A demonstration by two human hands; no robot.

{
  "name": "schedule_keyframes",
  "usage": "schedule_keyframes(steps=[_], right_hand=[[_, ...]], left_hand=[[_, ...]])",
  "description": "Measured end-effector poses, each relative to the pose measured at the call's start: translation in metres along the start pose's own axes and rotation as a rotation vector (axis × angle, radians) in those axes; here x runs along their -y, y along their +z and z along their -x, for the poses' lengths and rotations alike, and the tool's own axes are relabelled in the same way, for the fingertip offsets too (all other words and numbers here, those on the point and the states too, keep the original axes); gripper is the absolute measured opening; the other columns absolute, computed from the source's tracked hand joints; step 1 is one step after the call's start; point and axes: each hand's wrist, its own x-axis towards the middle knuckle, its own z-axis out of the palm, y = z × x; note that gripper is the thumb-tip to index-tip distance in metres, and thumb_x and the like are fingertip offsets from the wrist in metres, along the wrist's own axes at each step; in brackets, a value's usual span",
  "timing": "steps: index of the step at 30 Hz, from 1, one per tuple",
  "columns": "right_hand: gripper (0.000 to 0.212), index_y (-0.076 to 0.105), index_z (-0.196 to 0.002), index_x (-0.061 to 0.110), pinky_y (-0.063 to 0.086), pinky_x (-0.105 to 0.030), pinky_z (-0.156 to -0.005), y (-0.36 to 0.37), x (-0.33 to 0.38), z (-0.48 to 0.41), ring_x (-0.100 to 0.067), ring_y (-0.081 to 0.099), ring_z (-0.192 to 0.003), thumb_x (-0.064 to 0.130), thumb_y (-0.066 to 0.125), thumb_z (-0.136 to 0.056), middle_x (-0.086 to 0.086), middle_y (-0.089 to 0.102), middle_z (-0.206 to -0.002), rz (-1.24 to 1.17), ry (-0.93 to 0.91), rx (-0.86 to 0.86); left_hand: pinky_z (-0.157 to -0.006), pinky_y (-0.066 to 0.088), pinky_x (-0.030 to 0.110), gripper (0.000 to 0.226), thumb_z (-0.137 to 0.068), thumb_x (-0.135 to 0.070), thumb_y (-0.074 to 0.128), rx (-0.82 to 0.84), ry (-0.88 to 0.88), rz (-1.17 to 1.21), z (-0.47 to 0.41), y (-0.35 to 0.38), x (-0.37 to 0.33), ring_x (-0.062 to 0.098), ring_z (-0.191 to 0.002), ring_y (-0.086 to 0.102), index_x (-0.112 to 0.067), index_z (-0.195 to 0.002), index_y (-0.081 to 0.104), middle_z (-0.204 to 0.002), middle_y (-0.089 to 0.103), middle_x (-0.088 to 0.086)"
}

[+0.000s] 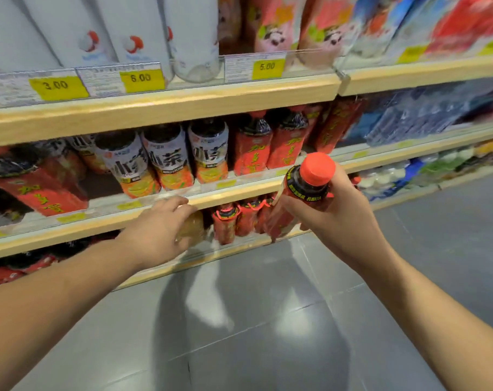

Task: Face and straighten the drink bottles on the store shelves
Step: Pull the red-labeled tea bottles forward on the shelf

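My right hand grips a dark drink bottle with a red cap and red label, held tilted in front of the lower shelf. My left hand reaches to the lower shelf with its fingers curled over an amber bottle; whether it grips it is unclear. Beside that stand small red-labelled bottles. On the middle shelf stand white-and-orange tea bottles and red-labelled bottles, with larger red ones at the left.
The top shelf carries tall white bottles and pink bottles, with yellow price tags on its edge. Blue and green bottles fill shelves to the right. Grey floor tiles lie below.
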Motion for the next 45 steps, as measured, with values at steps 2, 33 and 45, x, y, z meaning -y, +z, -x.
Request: schedule_keyframes(steps=[2, 33, 45], right_hand=[[0.044, 0.056, -0.116, 0.042, 0.059, -0.033, -0.076, -0.024, -0.013, -0.005, -0.005, 0.07, -0.09, 0.047, 0.083, -0.081, 0.022, 0.07, -0.103, 0.013, 0.018, -0.008], [0.049, 0.049, -0.12, 0.042, 0.053, -0.024, -0.071, -0.202, -0.152, -0.15, -0.003, 0.07, -0.084, 0.051, 0.08, -0.083, 0.021, 0.068, -0.1, 0.066, 0.171, 0.052], [0.031, 0.059, -0.109, 0.036, 0.053, -0.023, -0.077, -0.25, -0.221, -0.191, 0.003, 0.067, -0.089, 0.038, 0.081, -0.087, 0.03, 0.069, -0.095, -0.032, 0.006, 0.186]], left_hand=[[-0.113, 0.036, 0.041, 0.069, -0.088, -0.044, 0.062, 0.003, -0.006, 0.001, -0.011, -0.002, -0.021, 0.024, -0.14, 0.031, -0.025, -0.148, 0.035, -0.155, 0.029, 0.001], [-0.11, 0.038, 0.039, 0.066, -0.09, -0.039, 0.06, 0.152, 0.0, 0.037, -0.223, 0.012, -0.206, 0.021, -0.139, 0.03, -0.021, -0.148, 0.033, -0.151, 0.031, -0.001], [-0.115, 0.032, 0.039, 0.069, -0.091, -0.031, 0.063, -0.005, -0.088, 0.129, -0.254, 0.053, -0.268, 0.027, -0.141, 0.034, -0.011, -0.15, 0.035, -0.154, 0.034, 0.01]])
